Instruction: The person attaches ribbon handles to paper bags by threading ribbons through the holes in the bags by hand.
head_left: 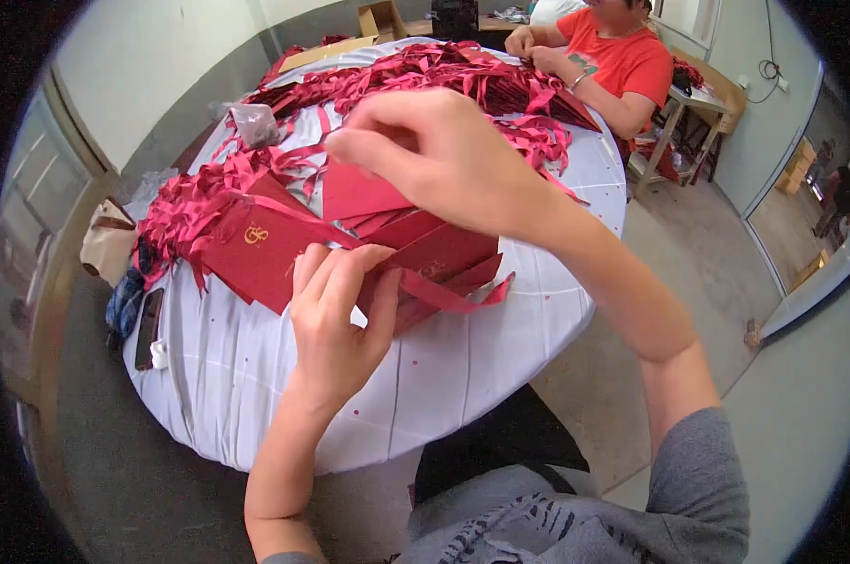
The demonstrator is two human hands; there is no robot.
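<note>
My left hand (336, 305) is closed at the near edge of a red card piece (444, 249), its thumb and fingers pinched where a red ribbon (458, 299) crosses the card. The ribbon's loose end trails to the right. Raised above the stack, my right hand (420, 150) has its fingers curled into a pinch; what they hold, if anything, I cannot make out. To the left of my left hand lie flat red card pieces with a gold emblem (256, 235). More plain red card (354, 193) shows beneath my right hand.
A heap of red ribbons (185, 211) spreads along the left of the white-covered round table (416, 404). Across it, a person in a red shirt (622, 61) works beside a large ribboned pile (425, 80). A phone (149, 329) and crumpled plastic bag (254, 124) lie on the left.
</note>
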